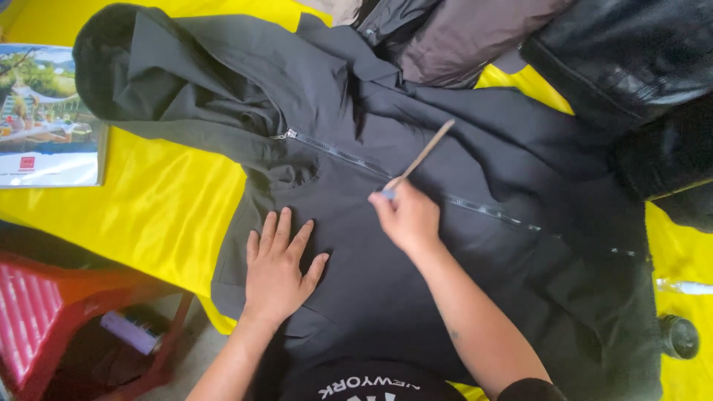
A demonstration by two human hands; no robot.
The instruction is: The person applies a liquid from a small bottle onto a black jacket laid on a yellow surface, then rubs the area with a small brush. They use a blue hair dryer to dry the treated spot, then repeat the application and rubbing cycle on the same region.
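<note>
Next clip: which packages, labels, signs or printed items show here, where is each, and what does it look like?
Flat printed packet: far left on the yellow cloth; rectangular, glossy, outdoor scene above a white strip with a small red square.
Lavender cylinder: lower left, under the red plastic stool; lying on its side.
Print on black garment: bottom edge; white lettering.
No signs or screens.

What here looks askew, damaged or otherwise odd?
Nothing looks damaged or spilled. The dark hooded jacket lies slantwise on the yellow cloth, hood bunched. The left hand presses it flat; the right hand holds a thin stick at the zipper.
</note>
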